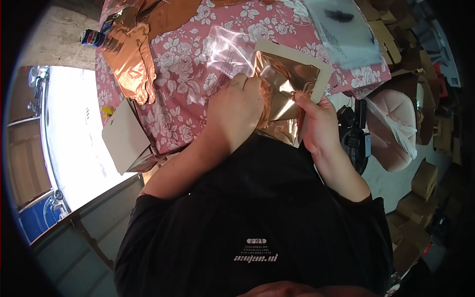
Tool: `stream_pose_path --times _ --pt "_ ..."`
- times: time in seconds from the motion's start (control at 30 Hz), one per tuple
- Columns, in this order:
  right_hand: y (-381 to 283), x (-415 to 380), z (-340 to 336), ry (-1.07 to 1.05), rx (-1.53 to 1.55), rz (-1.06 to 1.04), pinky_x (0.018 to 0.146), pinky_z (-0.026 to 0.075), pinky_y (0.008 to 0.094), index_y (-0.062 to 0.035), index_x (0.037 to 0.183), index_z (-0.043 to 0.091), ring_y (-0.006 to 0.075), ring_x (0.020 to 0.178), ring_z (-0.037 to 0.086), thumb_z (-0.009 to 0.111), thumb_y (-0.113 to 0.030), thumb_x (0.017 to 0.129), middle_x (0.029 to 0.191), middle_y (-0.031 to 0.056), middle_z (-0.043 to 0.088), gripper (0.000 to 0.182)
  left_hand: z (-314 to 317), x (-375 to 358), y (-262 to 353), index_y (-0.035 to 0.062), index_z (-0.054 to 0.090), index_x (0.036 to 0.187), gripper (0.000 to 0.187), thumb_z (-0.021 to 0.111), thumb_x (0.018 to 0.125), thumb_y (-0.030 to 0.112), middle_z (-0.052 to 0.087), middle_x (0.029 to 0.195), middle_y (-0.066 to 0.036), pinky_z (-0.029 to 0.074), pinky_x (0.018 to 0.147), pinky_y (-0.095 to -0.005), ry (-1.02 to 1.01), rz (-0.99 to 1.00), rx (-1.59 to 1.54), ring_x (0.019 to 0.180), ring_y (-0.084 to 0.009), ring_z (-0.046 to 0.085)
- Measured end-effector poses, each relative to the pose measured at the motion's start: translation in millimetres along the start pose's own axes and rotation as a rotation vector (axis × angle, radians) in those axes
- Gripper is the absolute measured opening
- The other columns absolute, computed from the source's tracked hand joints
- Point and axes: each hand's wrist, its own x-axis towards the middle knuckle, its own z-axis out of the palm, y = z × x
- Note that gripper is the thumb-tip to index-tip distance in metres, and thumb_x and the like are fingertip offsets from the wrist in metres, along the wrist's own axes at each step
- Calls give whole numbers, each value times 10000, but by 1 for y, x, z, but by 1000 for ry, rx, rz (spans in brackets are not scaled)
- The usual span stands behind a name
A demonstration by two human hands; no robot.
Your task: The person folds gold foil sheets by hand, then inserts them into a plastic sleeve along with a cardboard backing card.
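Note:
A pale card (322, 74) with shiny copper-coloured material (287, 79) folded over it is held tilted above the table's front edge. My right hand (320, 119) grips its right side, the thumb pressed on the shiny face and the fingers partly hidden behind. My left hand (236, 101) is at the opposite side, its fingers curled closed on the gathered edge of the material; the fingertips are partly hidden. Just beyond my left hand lies a clear plastic bag (230, 49) on the floral cloth.
A pink floral cloth (180, 74) covers the table. More copper-coloured pieces (132, 64) lie at the far left, near a drink can (92, 37). Stacked clear bags (341, 29) are at the far right. Pale cards (124, 133) stand at the left edge. A padded seat (391, 128) is at the right.

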Motion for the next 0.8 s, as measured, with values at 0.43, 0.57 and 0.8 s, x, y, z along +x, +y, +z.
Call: stream_pose_path --times 0.43,0.57,0.8 --pt "9 9 -2 -70 66 -96 1020 569 340 -50 1205 711 169 1074 727 682 27 1061 1140 59 765 166 -12 -21 4 47 700 1007 86 761 963 89 711 910 -148 584 621 -454 120 32 -79 723 -354 717" --pt "9 13 3 -74 103 -121 1057 570 360 -65 1254 704 182 1118 723 663 8 1082 1192 61 758 191 -25 -33 -8 40 684 1064 103 753 1022 104 721 965 -113 583 649 -365 152 23 -258 772 -258 725" --pt "-6 8 32 -83 166 -137 1106 560 400 -50 1452 624 203 1221 705 625 -43 1119 1315 81 732 333 -28 -64 -35 61 618 1317 296 741 1081 191 721 1259 -89 586 972 -345 476 -889 -1471 1115 -179 713"
